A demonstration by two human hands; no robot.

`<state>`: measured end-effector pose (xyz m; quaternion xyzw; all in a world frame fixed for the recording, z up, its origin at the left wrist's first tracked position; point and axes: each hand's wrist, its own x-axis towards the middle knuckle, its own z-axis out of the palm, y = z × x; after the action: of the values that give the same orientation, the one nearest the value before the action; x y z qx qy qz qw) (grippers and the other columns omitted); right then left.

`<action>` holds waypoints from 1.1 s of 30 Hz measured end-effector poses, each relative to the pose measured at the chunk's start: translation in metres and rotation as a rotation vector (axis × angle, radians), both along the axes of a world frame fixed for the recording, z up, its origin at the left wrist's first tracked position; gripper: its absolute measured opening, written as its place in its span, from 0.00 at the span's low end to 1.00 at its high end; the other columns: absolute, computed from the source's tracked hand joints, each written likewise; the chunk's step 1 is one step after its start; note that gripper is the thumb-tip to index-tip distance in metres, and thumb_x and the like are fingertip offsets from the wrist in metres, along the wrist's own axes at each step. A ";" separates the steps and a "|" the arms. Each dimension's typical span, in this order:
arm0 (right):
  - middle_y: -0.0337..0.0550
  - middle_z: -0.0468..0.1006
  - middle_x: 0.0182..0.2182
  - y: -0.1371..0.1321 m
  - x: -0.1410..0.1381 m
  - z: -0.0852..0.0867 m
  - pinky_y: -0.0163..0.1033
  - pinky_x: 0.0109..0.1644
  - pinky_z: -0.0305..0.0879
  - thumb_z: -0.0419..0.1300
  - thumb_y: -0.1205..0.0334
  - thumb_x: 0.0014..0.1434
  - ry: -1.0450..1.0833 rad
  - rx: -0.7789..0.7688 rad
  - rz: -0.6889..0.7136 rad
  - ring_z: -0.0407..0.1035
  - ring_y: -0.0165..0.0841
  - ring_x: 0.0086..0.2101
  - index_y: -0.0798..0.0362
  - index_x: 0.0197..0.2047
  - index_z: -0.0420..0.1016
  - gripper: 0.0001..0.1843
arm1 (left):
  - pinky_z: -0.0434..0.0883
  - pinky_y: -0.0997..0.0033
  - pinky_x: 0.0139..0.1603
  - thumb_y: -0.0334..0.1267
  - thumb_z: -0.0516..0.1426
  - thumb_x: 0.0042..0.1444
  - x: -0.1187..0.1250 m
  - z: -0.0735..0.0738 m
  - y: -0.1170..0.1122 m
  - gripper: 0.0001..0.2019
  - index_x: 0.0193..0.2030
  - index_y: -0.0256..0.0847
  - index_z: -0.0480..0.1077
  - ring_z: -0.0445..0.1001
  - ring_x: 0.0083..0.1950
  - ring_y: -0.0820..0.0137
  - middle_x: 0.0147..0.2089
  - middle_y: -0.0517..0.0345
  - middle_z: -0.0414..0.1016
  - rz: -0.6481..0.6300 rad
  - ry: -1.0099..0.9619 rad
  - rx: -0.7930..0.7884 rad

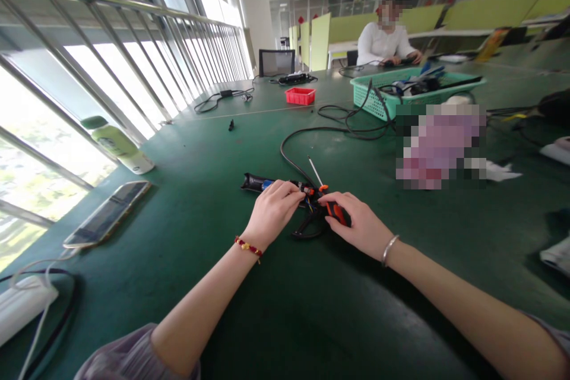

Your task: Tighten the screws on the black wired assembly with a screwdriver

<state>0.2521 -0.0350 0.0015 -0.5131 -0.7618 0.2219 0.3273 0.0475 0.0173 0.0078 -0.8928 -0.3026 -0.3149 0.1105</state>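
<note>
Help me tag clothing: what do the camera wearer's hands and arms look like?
The bare left hand wears a dark red and gold bracelet; the bare right hand, a silvery bangle. The sleeves are greyish purple, stopping short of the hands.

Smooth green tabletop [267,314] with a soft, dull sheen. The screwdriver [323,189] has a shiny bare-metal shaft and a plastic-looking orange and black handle. The black device [253,183] looks like glossy plastic; the cable [329,129] is smooth and rubbery. A bangle [389,250] gleams like polished silver-coloured metal, and a red corded bracelet [247,246] carries shiny gold-coloured beads. The sleeve [138,356] is soft, wrinkled grey cloth. The phone [109,214] has a glossy, glass-like face. The bottle [118,145] looks like smooth plastic. Two plastic baskets: one red [300,97], one pale green [371,95] and perforated. The railing [120,5] is bright, polished metal.
</note>
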 end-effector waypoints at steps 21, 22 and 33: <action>0.33 0.70 0.25 -0.011 0.006 0.011 0.37 0.27 0.67 0.56 0.63 0.58 0.661 0.203 -0.106 0.67 0.29 0.23 0.48 0.48 0.60 0.14 | 0.53 0.51 0.66 0.38 0.56 0.58 -0.020 -0.013 0.015 0.21 0.58 0.45 0.63 0.64 0.60 0.63 0.57 0.55 0.69 0.211 -0.028 -0.345; 0.32 0.69 0.24 -0.012 0.006 0.011 0.36 0.24 0.65 0.57 0.64 0.58 0.687 0.223 -0.108 0.66 0.28 0.21 0.48 0.44 0.61 0.12 | 0.54 0.52 0.66 0.36 0.56 0.58 -0.019 -0.012 0.014 0.20 0.58 0.45 0.63 0.64 0.60 0.63 0.56 0.55 0.70 0.229 -0.031 -0.335; 0.35 0.69 0.25 -0.011 0.003 0.008 0.34 0.24 0.62 0.58 0.67 0.56 0.518 0.305 -0.125 0.66 0.26 0.21 0.51 0.35 0.68 0.03 | 0.58 0.54 0.58 0.36 0.54 0.60 0.001 -0.009 0.003 0.18 0.57 0.41 0.64 0.66 0.57 0.60 0.54 0.52 0.72 0.394 0.025 -0.247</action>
<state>0.2550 -0.0461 0.0098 -0.4302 -0.6445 0.2077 0.5970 0.0482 0.0200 -0.0008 -0.8272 -0.5056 -0.2368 0.0636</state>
